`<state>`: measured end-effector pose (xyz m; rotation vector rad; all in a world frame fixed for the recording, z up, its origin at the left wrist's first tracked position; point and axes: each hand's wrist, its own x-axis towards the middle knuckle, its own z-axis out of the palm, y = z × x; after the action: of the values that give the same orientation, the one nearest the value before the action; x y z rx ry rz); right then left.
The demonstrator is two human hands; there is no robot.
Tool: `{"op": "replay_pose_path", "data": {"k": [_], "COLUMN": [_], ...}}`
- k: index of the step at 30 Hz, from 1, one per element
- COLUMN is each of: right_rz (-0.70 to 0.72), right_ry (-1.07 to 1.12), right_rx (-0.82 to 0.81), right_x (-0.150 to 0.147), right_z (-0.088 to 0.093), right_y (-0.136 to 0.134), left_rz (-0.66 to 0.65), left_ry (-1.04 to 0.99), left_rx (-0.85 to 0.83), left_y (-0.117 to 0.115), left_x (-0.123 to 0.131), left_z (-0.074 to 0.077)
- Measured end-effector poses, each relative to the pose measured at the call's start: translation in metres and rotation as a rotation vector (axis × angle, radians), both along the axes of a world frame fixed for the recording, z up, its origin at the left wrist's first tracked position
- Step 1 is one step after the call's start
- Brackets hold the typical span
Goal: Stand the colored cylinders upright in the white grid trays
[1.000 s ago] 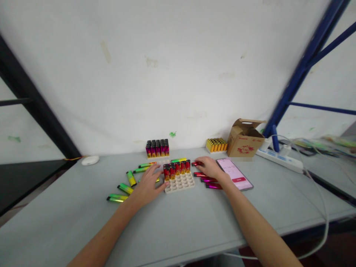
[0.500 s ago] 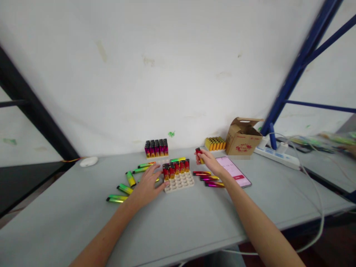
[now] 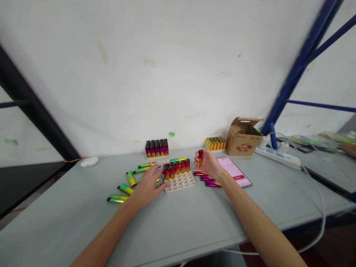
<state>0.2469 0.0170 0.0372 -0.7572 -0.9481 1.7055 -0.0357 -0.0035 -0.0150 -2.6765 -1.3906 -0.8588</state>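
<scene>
My left hand point(image 3: 148, 185) lies with its fingers spread at the left side of a white tray point(image 3: 180, 182) with round holes. Its thumb touches the tray's front left corner. Red and yellow batteries point(image 3: 177, 169) with dark tops stand upright in the tray's back and left holes; the front right holes show bare. My right hand point(image 3: 208, 163) is closed around a red and yellow battery point(image 3: 200, 158), held upright above the table to the right of the tray. Below that hand lie several red and magenta batteries point(image 3: 204, 178), partly covered by the wrist.
Several green and yellow batteries point(image 3: 130, 178) lie around my left hand. Against the wall stand a tray of purple batteries point(image 3: 157, 148) and a block of yellow ones point(image 3: 215, 144). A cardboard box point(image 3: 243, 142), a phone point(image 3: 235, 172) and a power strip point(image 3: 278, 157) are on the right.
My right hand has turned the battery from tilted to about upright and lowered slightly. My left hand and the tray stay in place.
</scene>
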Motion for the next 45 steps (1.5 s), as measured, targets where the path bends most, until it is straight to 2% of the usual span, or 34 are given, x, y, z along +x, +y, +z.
{"op": "replay_pose_path", "data": {"k": [5,10,16,21,24,27,30,36,41,45], "right_rz": [0.017,0.014,-0.019,-0.012,-0.051,-0.154,-0.169,-0.026,-0.038,-0.101], "right_ry": [0.004,-0.073,0.023,-0.004,-0.103,-0.163,-0.075,0.011,0.014,0.005], "right_rx": [-0.023,0.033,0.048,0.059,0.159,0.268,0.205,0.022,-0.015,0.019], "right_x": [-0.003,-0.007,-0.007,-0.005,-0.006,-0.008,-0.007,-0.003,-0.007,-0.012], "right_z": [-0.001,-0.005,-0.007,-0.007,-0.010,-0.011,-0.008,-0.004,-0.007,-0.007], "right_y": [0.000,0.001,0.002,0.000,0.000,0.001,0.002,-0.001,-0.001,-0.001], "left_rz": [0.006,0.008,0.002,0.010,0.009,0.009,0.005,0.010,0.015,0.016], "left_ry": [0.008,0.022,-0.003,-0.004,-0.008,-0.007,-0.009,-0.018,-0.004,-0.005], "left_rx": [-0.019,-0.016,0.011,0.014,0.013,0.004,0.003,0.027,0.018,0.006], "left_y": [-0.001,-0.001,0.000,0.001,0.000,0.000,0.000,-0.001,-0.002,-0.002], "left_x": [0.000,0.001,0.000,0.000,0.000,0.000,0.001,0.001,0.002,0.002], "left_z": [0.002,0.003,0.002,0.000,0.000,0.001,0.002,0.001,0.001,0.002]}}
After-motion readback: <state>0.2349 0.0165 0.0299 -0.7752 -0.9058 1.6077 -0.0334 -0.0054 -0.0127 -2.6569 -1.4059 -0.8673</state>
